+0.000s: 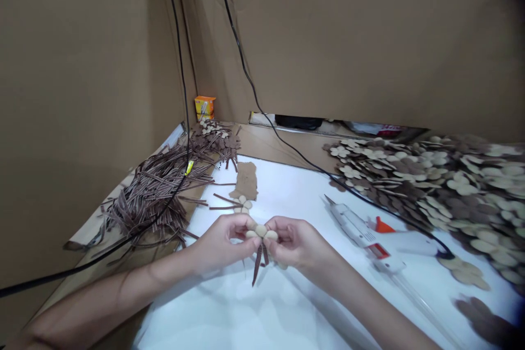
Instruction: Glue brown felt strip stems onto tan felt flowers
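Observation:
Both of my hands meet over the white work surface and pinch one cream felt flower between them. My left hand grips its left petals, thumb in front. My right hand has the right petals between thumb and fingers. Two dark brown checked ribbon tails hang down from the flower. Just beyond my hands lies another cream flower with brown ribbon strips, beside a torn piece of brown cardboard. To the right rests a hot glue gun with an orange trigger and a clear glue stick.
A heap of brown ribbon strips covers the left side. Cream and brown felt flowers pile up at right. A black cord runs down to the glue gun. Cardboard walls enclose the back; an orange box stands in the corner.

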A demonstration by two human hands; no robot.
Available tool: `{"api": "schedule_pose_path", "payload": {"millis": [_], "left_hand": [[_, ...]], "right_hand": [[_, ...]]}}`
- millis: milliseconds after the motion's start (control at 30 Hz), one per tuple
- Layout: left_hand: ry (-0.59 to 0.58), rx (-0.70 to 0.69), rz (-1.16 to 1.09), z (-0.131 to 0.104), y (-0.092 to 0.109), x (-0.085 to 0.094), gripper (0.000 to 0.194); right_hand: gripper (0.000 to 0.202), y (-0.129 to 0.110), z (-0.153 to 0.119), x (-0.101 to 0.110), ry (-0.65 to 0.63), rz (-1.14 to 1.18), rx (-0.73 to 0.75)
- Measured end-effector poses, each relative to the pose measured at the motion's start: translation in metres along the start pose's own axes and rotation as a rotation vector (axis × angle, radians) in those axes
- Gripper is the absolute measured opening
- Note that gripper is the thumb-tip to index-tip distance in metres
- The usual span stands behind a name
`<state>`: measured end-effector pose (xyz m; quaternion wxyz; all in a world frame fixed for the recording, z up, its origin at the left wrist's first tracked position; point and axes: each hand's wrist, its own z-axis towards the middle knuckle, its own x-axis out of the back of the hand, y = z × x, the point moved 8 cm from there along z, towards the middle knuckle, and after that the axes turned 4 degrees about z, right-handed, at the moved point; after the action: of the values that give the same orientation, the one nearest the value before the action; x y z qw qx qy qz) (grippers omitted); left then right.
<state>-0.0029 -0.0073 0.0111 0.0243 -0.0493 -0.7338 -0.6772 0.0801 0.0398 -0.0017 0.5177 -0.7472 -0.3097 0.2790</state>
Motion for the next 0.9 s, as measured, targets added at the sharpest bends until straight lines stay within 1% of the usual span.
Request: {"api": "schedule_pose_path", "payload": {"millis": [100,267,367,433,633,767,900], "left_hand": [[-0.002,-0.004,-0.001,0.001,0.0,-0.001,0.02],[0.041,-0.071,0.092,-0.001,0.006,0.003,0.013],[0.057,-0.072,0.184,-0.001,0.007,0.004,0.009],[0.07,-0.063,0.199,-0.001,0.004,0.004,0.008],[0.044,0.014,-0.066,0.002,-0.017,0.0,0.022],[0.032,0.036,-0.08,0.003,-0.022,0.001,0.023],[0.013,0.033,-0.102,0.003,-0.021,0.0,0.02]], "right_hand": [[0.02,0.001,0.0,0.001,0.006,0.003,0.019],[0.019,0.009,0.003,0.004,0.032,-0.025,0.042],[0.023,0.016,0.006,0.006,0.055,-0.042,0.033],[0.025,0.019,0.008,0.008,0.071,-0.052,0.024],[0.027,0.024,0.011,0.012,0.096,-0.08,0.007],[0.028,0.024,0.011,0.011,0.103,-0.069,0.017],[0.032,0.023,0.011,0.008,0.096,-0.055,0.016]]}}
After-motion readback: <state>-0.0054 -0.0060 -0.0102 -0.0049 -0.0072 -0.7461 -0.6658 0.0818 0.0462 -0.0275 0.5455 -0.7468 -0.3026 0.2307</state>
